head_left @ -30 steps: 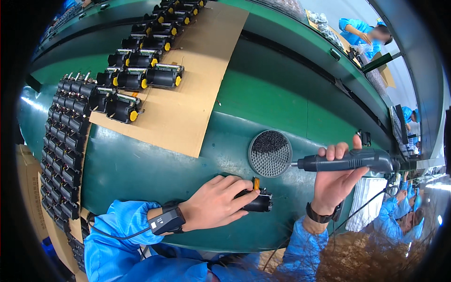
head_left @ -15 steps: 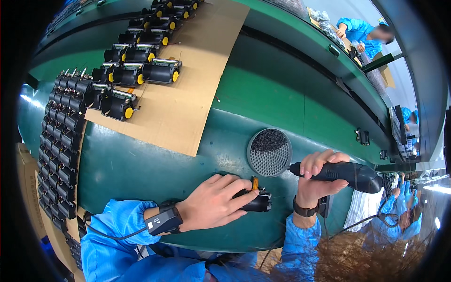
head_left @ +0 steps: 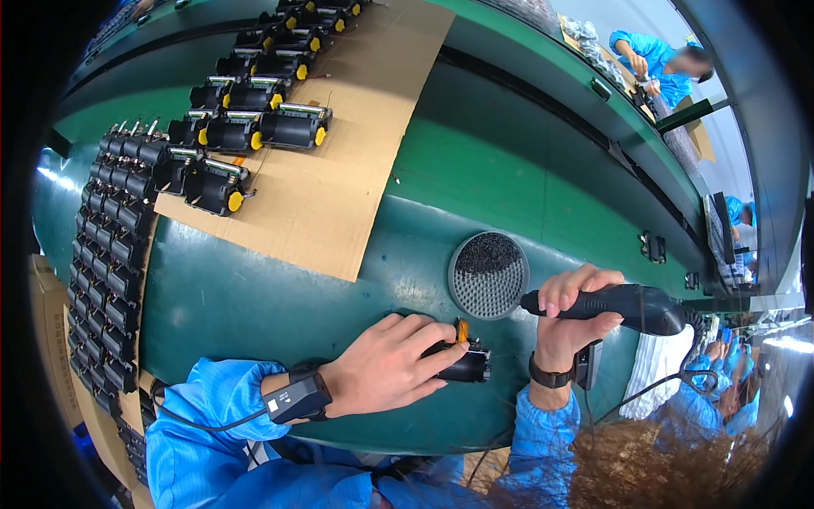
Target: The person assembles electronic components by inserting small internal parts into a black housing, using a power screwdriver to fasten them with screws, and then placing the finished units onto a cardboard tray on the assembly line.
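My left hand lies over a black cylindrical unit on the green table, its fingers closed on the unit's left and top. An amber flat ribbon cable stands up from the unit beside my fingertips. My right hand is wrapped round a black electric screwdriver, held nearly level, its nose pointing left. That nose comes close to the edge of a round grey tray with rows of small holes. Small black screws are heaped in the tray's far part.
Brown cardboard at the far left bears rows of black units with yellow caps. Left of it, many black cylindrical parts stand stacked. A white cloth and a cable lie at right. A co-worker in blue sits beyond the bench.
The screwdriver and my right hand have shifted very slightly left. My left hand stays on the black unit. The far co-worker's hands have moved.
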Motion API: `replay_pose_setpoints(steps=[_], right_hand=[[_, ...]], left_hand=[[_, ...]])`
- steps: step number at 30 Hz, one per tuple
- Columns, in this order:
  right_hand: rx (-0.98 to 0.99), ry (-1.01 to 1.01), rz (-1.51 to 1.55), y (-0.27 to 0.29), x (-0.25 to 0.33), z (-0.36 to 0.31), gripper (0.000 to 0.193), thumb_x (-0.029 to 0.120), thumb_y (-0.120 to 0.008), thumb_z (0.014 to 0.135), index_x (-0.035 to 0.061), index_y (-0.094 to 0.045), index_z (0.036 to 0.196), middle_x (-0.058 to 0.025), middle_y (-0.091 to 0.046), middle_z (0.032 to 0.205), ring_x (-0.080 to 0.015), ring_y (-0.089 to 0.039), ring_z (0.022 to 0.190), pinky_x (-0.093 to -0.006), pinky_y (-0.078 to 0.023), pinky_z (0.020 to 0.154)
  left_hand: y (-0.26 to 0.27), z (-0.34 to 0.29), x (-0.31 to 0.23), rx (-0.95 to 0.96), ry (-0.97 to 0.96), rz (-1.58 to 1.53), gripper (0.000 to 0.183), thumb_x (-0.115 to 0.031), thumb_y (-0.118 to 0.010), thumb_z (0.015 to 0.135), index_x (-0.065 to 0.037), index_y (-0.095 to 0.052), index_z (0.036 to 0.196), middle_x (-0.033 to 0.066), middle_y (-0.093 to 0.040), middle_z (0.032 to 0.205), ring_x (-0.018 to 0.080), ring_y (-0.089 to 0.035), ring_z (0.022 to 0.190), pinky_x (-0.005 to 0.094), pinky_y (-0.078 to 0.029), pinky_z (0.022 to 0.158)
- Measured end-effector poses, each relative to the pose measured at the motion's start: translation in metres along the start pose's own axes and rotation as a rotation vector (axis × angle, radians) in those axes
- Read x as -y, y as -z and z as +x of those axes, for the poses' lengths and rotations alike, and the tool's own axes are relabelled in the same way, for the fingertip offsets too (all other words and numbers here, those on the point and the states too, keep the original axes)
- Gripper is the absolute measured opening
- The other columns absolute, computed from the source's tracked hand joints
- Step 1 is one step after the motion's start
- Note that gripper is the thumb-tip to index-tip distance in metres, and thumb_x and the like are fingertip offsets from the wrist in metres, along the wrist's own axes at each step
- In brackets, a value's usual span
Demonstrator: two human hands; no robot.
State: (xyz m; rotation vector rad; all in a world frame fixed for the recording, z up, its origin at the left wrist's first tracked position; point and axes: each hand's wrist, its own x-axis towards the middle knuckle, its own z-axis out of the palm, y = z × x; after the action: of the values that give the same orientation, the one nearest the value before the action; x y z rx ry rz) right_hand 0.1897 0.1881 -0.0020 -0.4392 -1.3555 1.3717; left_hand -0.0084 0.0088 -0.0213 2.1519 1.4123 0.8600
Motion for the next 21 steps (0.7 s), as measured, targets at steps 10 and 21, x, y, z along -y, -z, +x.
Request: replay_pose_setpoints(steps=[10,21], right_hand=[[-0.055,0.168,0.247,0.011,0.028,-0.006,0.063,0.073,-0.057,0.097,0.0117,-0.053,0.112,-0.0014,-0.049,0.072,-0.0113,-0.050,0.050,-0.0265,-0.041,0.045],[0.217,0.177,0.279,-0.041,0.038,-0.055,0.062,0.061,-0.071,0.093,0.0066,-0.047,0.109,-0.0058,-0.057,0.073,-0.0164,-0.061,0.055,-0.0320,-0.054,0.047]], left_hand=[[-0.003,-0.003,0.001,-0.021,-0.014,0.002,0.055,-0.026,-0.081,0.085,-0.009,-0.064,0.134,0.0059,-0.056,0.128,0.0233,-0.058,0.113,0.0375,-0.050,0.090],[-0.001,-0.001,-0.001,-0.064,0.001,-0.022,0.055,-0.024,-0.082,0.080,-0.010,-0.067,0.130,0.0058,-0.059,0.125,0.0253,-0.061,0.111,0.0391,-0.052,0.089]])
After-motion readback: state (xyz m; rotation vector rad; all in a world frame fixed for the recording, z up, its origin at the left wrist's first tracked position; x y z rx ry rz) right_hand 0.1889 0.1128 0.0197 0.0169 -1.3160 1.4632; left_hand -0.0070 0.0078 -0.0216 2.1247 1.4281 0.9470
